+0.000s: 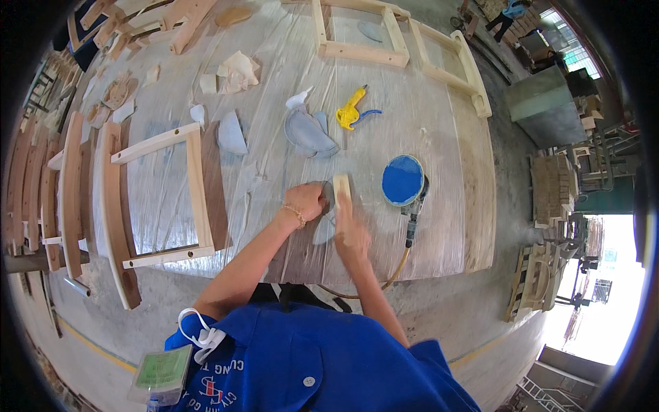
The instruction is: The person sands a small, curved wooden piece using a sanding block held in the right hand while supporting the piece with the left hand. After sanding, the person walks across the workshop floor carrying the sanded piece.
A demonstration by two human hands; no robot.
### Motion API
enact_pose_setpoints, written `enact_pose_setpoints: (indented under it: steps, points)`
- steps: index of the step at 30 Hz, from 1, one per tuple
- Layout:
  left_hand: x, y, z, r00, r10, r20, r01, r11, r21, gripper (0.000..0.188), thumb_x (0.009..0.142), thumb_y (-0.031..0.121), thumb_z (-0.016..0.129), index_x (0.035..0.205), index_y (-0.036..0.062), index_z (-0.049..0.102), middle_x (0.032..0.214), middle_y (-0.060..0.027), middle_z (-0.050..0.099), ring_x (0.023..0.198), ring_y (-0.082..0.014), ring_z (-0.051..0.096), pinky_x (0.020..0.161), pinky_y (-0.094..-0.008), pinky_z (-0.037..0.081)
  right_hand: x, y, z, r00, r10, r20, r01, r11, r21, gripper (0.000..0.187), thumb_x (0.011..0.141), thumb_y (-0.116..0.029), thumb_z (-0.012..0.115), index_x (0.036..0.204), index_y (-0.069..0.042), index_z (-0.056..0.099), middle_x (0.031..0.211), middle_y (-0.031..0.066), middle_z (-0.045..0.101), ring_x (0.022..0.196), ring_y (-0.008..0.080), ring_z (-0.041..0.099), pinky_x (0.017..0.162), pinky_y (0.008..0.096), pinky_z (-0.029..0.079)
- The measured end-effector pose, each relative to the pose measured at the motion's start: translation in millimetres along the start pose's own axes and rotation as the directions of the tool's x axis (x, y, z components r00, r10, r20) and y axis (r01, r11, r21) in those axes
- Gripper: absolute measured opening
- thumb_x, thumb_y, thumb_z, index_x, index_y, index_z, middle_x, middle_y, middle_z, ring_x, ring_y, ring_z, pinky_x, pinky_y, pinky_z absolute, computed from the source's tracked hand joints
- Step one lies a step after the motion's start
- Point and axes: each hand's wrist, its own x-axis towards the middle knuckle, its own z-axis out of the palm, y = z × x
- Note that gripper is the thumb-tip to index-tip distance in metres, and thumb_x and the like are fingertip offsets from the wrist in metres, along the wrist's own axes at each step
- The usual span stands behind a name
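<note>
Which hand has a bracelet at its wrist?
The left hand, with a gold-toned bracelet; the right hand, holding the pale wooden piece, has a bare wrist.

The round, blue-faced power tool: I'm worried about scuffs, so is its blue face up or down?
Up: the flat blue disc shows whole, with the black tool body beyond its lower-right edge.

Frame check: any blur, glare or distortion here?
Head view: right hand looks smeared, probably motion, on the pale wood piece; head view: glare on the plastic film seen through the wooden frame at left; head view: doorway at right blown out; head view: fisheye curves the table edge, corners go black.
</note>
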Motion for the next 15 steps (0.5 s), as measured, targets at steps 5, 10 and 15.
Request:
enact_pose_setpoints:
  steps: [5,10,15]
  points:
    - [-2.0,-4.3,-4.8,1.0,-0.01,0.029,0.011,1.0,-0.01,0.022,0.075,0.028,0.056,0.076,0.0071,0.061,0.077,-0.0119,0.064,0.078,-0.031,0.062,0.067,-0.0429,0.048,-33.8,2.0,-5.3,0.985,0.071,0.159,-0.075,0.997,0.023,0.044,0.093,-0.029,0.036,0.136,-0.023,0.029,0.078,0.0231,0.061,0.068,0.0416,0.059,0.059,0.049,0.045]
    - [0.0,4.8,5.8,0.999,0.016,-0.052,-0.015,1.0,0.017,0.021,0.075,0.027,0.056,0.073,0.0072,0.06,0.073,-0.0099,0.064,0.076,-0.0298,0.062,0.067,-0.0424,0.047,14.4,3.6,2.8,1.0,-0.023,0.019,0.024,1.0,-0.016,0.049,0.092,-0.026,0.04,0.139,-0.028,0.025,0.078,0.0215,0.062,0.065,0.0384,0.061,0.054,0.0494,0.045]
    - [-3.7,-2.8,-7.4,0.998,-0.038,0.042,0.039,0.999,-0.023,0.021,0.076,0.028,0.056,0.076,0.0073,0.059,0.077,-0.011,0.064,0.076,-0.0318,0.062,0.067,-0.0432,0.047,-56.7,9.1,4.3,0.995,-0.023,0.101,0.024,1.0,-0.012,0.048,0.092,-0.025,0.038,0.138,-0.027,0.026,0.073,0.0229,0.06,0.065,0.0383,0.06,0.052,0.0494,0.045]
